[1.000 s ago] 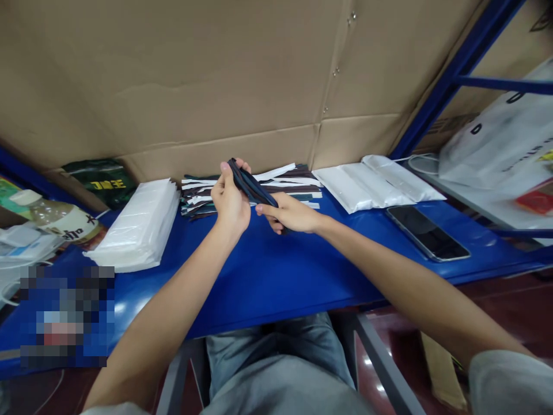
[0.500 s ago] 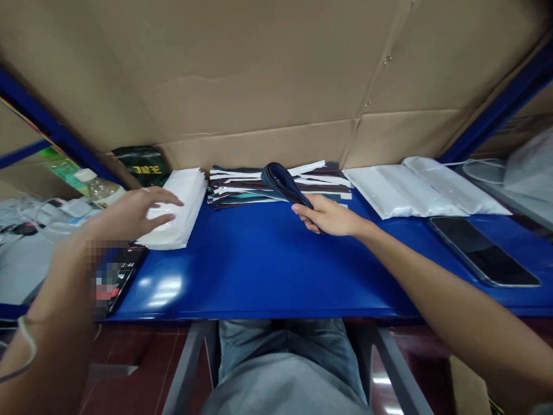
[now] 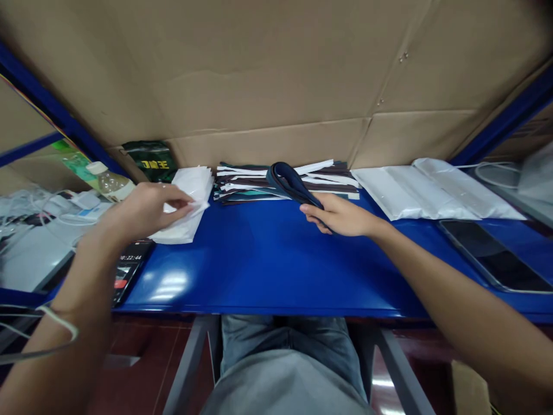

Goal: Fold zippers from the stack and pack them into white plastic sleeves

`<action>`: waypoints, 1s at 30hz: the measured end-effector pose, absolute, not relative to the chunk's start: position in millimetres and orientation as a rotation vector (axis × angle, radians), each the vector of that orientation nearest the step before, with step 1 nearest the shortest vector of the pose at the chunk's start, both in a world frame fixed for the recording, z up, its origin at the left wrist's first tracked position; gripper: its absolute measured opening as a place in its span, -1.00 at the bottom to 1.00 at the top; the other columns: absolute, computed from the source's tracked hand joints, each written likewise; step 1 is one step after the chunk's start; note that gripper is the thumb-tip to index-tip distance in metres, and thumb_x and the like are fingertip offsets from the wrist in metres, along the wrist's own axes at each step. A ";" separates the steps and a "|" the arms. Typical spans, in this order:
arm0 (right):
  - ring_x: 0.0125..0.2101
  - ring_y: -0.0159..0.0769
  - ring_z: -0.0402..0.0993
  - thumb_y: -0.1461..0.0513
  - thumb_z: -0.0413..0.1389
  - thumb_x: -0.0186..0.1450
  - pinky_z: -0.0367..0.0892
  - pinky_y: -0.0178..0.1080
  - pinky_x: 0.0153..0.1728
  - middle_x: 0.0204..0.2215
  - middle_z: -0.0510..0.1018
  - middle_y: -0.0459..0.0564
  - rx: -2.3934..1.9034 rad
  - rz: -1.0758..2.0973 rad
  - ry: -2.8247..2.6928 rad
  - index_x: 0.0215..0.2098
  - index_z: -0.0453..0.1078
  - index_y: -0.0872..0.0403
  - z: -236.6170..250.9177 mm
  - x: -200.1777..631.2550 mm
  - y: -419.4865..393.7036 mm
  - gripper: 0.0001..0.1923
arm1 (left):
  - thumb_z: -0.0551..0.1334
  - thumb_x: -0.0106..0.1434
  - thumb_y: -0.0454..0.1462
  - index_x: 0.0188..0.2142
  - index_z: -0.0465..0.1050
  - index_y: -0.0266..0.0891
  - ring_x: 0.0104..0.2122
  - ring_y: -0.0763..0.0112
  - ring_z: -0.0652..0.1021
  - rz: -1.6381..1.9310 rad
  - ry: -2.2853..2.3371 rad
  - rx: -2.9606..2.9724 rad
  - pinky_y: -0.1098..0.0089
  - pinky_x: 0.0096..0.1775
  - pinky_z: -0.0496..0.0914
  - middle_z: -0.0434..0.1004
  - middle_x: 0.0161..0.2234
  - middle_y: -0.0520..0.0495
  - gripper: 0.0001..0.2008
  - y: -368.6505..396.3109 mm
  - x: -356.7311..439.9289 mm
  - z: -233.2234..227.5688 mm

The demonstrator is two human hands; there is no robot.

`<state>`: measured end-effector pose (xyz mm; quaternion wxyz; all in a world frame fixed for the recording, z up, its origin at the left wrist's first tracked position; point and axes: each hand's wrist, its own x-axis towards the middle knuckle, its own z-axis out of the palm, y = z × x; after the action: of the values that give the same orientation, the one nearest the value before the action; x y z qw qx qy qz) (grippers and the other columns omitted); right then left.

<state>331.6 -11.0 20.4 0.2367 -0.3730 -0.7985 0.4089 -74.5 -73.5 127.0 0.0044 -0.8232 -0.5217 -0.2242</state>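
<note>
Meanwhile left hand (image 3: 144, 208) pinches white bag (image 3: 186, 203); right hand (image 3: 341, 214) grip clasps folded strap (image 3: 290, 181); phone (image 3: 496, 256) rightward.

A glossy blue counter (image 3: 268, 271) runs across the view, catching pale reflections of overhead light near its front left part. Behind it rises a wall of brown cardboard sheets (image 3: 276, 75), creased and joined by seams, with small metal fasteners (image 3: 403, 57) along one slanted join. Blue metal shelf posts (image 3: 505, 118) frame the cardboard at the far left and far right edges. Grey metal legs (image 3: 185, 369) angle down under the counter's front edge. The floor (image 3: 133, 374) below is dark reddish-brown and shiny, with bright glints of light at the lower right.
</note>
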 end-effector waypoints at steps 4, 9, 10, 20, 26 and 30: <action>-0.60 -0.43 0.38 -0.24 0.05 0.60 0.30 -0.29 -0.59 -0.43 0.44 -0.13 -1.020 1.083 -2.118 -0.18 0.25 -0.01 33.4 341.5 -12.4 -0.49 | 0.38 0.34 -0.28 0.11 0.69 -0.13 -0.28 0.27 0.70 -0.491 -1.462 -2.706 0.27 -0.10 0.51 0.76 -0.29 0.03 -0.65 -61.1 5.1 131.0; -0.61 -0.44 0.34 -0.27 0.09 0.57 0.26 -0.30 -0.60 -0.47 0.41 -0.16 -1.105 1.082 -2.067 -0.18 0.27 0.00 36.4 379.5 -19.1 -0.47 | 0.29 0.51 -0.11 0.15 0.65 -0.27 -0.03 0.03 0.73 -0.384 -1.244 -3.012 0.13 0.04 0.54 0.76 -0.05 -0.24 -0.63 -43.1 95.0 89.9; -0.60 -0.44 0.34 -0.27 0.09 0.56 0.26 -0.30 -0.59 -0.47 0.41 -0.15 -1.157 1.102 -2.084 -0.20 0.27 0.00 35.3 390.3 -22.2 -0.45 | 0.31 0.51 -0.02 0.27 0.58 -0.27 0.13 -0.03 0.68 -0.340 -1.136 -3.101 0.09 0.17 0.50 0.70 0.14 -0.30 -0.50 -36.2 96.3 78.5; -0.58 -0.40 0.31 -0.34 0.15 0.47 0.23 -0.31 -0.60 -0.51 0.36 -0.15 -1.636 1.669 -2.277 -0.25 0.32 0.02 37.5 455.1 -45.8 -0.38 | 0.28 0.42 0.28 0.61 0.11 -0.25 0.52 -0.13 0.28 -0.129 -1.068 -3.173 0.02 0.49 0.15 0.29 0.51 -0.39 0.01 11.6 49.2 8.3; -0.58 -0.37 0.30 -0.33 0.21 0.41 0.23 -0.27 -0.61 -0.45 0.41 -0.10 -1.786 1.694 -2.262 -0.21 0.37 -0.01 47.0 463.9 -42.6 -0.41 | 0.25 0.46 0.25 0.55 0.19 -0.30 0.44 -0.16 0.35 -0.240 -1.084 -3.094 -0.01 0.44 0.24 0.35 0.43 -0.43 -0.07 4.3 54.9 3.3; -0.59 -0.34 0.34 -0.34 0.24 0.37 0.25 -0.24 -0.62 -0.44 0.45 -0.06 -1.846 1.615 -2.307 -0.19 0.43 -0.01 49.6 467.6 -44.5 -0.40 | 0.30 0.42 0.24 0.45 0.32 -0.26 0.33 -0.14 0.44 -0.311 -1.097 -3.075 0.00 0.34 0.35 0.42 0.33 -0.38 -0.16 4.5 55.1 2.5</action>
<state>467.6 -44.5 49.6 -0.1126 -0.5448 -0.6807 0.4765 55.1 4.5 2.5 -0.0690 -0.9354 -0.3336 -0.0946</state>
